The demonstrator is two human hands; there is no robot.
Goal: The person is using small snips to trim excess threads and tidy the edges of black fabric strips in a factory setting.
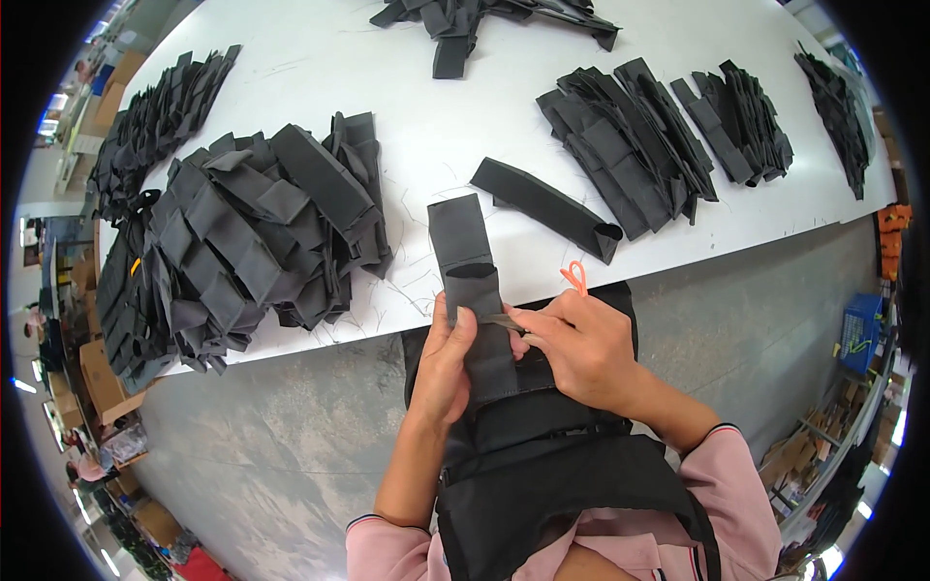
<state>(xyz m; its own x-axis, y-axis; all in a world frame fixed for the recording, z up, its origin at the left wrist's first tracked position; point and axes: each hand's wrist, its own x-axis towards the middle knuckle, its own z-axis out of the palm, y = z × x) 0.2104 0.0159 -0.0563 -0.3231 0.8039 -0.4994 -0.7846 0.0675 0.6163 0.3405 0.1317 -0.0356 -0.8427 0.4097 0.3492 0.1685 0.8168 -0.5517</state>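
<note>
A long black fabric piece (pixel 463 232) with a sewn pocket-like fold lies partly over the table's near edge and hangs down toward my lap. My left hand (pixel 446 363) is closed on it, the thumb pressed flat on its face. My right hand (pixel 586 349) grips a pair of thread snips (pixel 575 278); an orange loop sticks up above the knuckles. The metal blades lie across the right edge of the fabric piece, close to my left thumb. The snips' handles are mostly hidden inside my right fingers.
Another folded black piece (pixel 547 205) lies just beyond my hands on the white table (pixel 417 126). A large heap (pixel 232 223) of black pieces fills the left side. Stacked pieces (pixel 630 145) stand at the right, and another pile (pixel 484 19) at the back. Loose threads are scattered around.
</note>
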